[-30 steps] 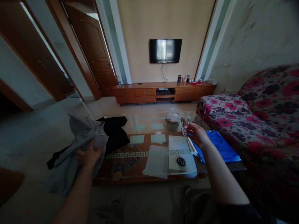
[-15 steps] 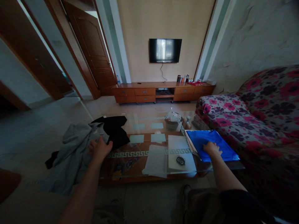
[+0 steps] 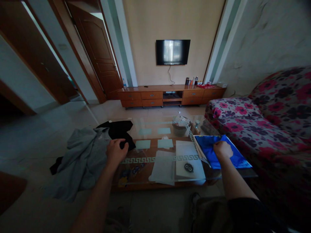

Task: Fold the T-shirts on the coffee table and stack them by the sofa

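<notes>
My right hand (image 3: pixel 223 150) is closed on a bunched part of the blue cloth (image 3: pixel 236 157), which lies over papers at the right end of the glass table (image 3: pixel 143 155). Over the table's left part is my left hand (image 3: pixel 118 150), fingers curved and apart, with nothing seen between them. It is beside the grey garment (image 3: pixel 85 155) and in front of the black garment (image 3: pixel 119 127); both hang at the left end. White sheets (image 3: pixel 162 166) and a small black object with two rings (image 3: pixel 188 167) lie mid-table.
A basket (image 3: pixel 179 130) and a small glass item (image 3: pixel 197 123) stand at the table's far right. The flowered sofa (image 3: pixel 243 119) borders the right side. Beyond are a low wooden cabinet (image 3: pixel 152 95) and a wall television (image 3: pixel 173 52).
My right hand has closed, and the blue cloth is gathered up under it. My left hand has moved right, off the grey garment, with its fingers more curved.
</notes>
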Demonstrator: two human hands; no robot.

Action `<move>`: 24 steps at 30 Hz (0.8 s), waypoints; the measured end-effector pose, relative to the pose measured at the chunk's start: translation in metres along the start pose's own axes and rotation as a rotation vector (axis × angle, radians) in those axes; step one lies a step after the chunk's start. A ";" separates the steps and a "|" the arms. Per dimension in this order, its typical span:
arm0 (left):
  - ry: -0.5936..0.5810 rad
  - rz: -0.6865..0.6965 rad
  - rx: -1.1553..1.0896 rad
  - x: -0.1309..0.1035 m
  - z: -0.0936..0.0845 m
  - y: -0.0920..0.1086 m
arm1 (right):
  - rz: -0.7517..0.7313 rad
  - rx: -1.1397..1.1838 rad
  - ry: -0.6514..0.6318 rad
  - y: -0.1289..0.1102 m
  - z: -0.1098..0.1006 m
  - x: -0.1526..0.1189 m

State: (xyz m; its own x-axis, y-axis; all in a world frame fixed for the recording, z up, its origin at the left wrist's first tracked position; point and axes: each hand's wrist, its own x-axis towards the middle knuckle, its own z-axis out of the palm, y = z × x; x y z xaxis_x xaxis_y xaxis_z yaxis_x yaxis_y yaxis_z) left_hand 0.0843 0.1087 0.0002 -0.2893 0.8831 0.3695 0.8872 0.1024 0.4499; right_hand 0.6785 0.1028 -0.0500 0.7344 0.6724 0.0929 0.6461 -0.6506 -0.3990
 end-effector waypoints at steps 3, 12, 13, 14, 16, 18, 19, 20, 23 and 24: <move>0.011 0.080 -0.045 -0.003 0.005 0.007 | -0.016 0.032 0.003 -0.014 -0.017 -0.007; 0.014 0.274 -0.271 -0.019 0.017 0.035 | -0.121 0.054 0.108 -0.052 -0.054 -0.033; -0.003 0.297 -0.301 -0.022 0.017 0.039 | -0.118 0.050 0.093 -0.054 -0.054 -0.033; -0.022 0.322 -0.327 -0.024 0.018 0.042 | -0.116 0.046 0.066 -0.055 -0.052 -0.032; -0.056 0.368 -0.364 -0.028 0.017 0.047 | -0.120 0.034 -0.008 -0.053 -0.043 -0.028; -0.079 0.397 -0.379 -0.031 0.016 0.050 | -0.132 0.005 -0.067 -0.046 -0.029 -0.022; -0.085 0.405 -0.382 -0.031 0.015 0.051 | -0.133 -0.021 -0.087 -0.040 -0.021 -0.020; -0.090 0.409 -0.383 -0.031 0.015 0.051 | -0.128 -0.053 -0.103 -0.034 -0.012 -0.017; -0.096 0.410 -0.383 -0.030 0.014 0.051 | -0.110 -0.125 -0.160 -0.016 0.007 -0.010; -0.094 0.409 -0.386 -0.029 0.013 0.052 | -0.114 -0.125 -0.165 -0.011 0.010 -0.007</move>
State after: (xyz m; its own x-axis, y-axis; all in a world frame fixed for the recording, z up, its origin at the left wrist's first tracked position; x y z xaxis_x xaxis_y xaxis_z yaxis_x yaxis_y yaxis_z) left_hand 0.1439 0.0942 0.0023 0.0991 0.8544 0.5100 0.7193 -0.4157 0.5566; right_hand 0.6637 0.1089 -0.0550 0.6180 0.7858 -0.0240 0.7511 -0.5992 -0.2770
